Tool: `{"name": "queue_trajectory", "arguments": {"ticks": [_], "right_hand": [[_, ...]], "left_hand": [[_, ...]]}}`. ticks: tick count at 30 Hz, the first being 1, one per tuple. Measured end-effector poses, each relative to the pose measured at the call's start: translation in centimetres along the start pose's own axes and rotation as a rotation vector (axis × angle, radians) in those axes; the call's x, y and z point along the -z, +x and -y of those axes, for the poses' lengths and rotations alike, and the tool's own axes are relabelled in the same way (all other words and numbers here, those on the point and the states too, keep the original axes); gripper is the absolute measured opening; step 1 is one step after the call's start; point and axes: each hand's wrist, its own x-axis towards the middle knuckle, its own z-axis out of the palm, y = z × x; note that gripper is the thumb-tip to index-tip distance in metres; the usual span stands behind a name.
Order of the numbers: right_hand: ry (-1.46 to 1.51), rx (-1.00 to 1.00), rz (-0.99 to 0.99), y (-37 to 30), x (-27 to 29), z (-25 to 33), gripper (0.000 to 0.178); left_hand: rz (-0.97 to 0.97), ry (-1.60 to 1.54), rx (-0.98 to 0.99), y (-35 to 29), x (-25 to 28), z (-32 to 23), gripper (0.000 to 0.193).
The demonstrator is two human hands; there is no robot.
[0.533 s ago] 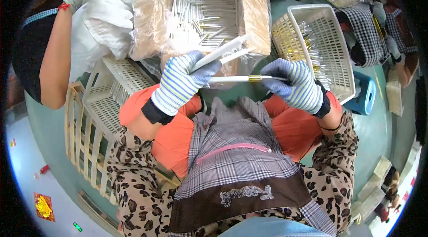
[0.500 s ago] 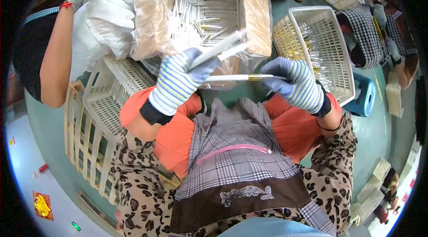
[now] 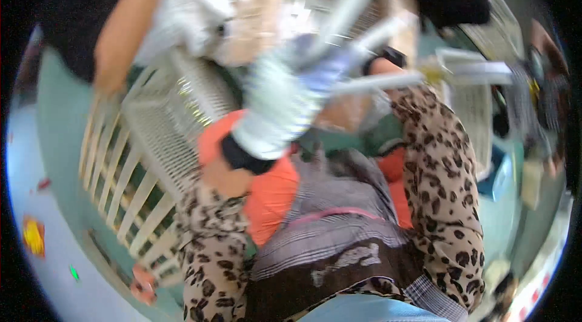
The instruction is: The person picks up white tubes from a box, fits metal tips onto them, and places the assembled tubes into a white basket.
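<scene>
While motion blur smears the view, the gloved left hand (image 3: 291, 95) grips white tubes (image 3: 348, 4).
Fingers closed; right hand hidden, state indeterminable; white basket (image 3: 182, 122) adjacent.

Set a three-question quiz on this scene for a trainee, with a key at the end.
1. True or false: the left hand is bare.
2. The right sleeve shows: A leopard spots, B blue checks, C plain green.
3. Fill in: the slatted basket on the person's left is ___ in colour.

Key: 1 false, as it wears a striped glove and grips pale rods. 2 A. 3 white.
</scene>
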Motion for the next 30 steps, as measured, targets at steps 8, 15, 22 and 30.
{"name": "queue_trajectory", "arguments": {"ticks": [8, 15, 22, 30], "right_hand": [[0.985, 0.254, -0.007, 3.3, -3.0, 15.4, 0.023], [1.607, -0.26, -0.245, -11.5, 8.6, 5.2, 0.024], [1.252, -0.154, -0.58, -26.2, 11.8, 4.4, 0.011], [1.312, -0.163, -0.643, -31.2, 11.1, 5.5, 0.02]], "left_hand": [[0.287, -0.191, 0.147, -3.3, -4.9, -0.4, 0.02], [0.395, -0.357, 0.042, -0.4, -5.3, 1.7, 0.021], [0.602, -0.229, 0.294, -1.7, -2.3, -0.2, 0.028], [0.754, -0.11, 0.497, -1.7, -5.1, -2.4, 0.023]]}}
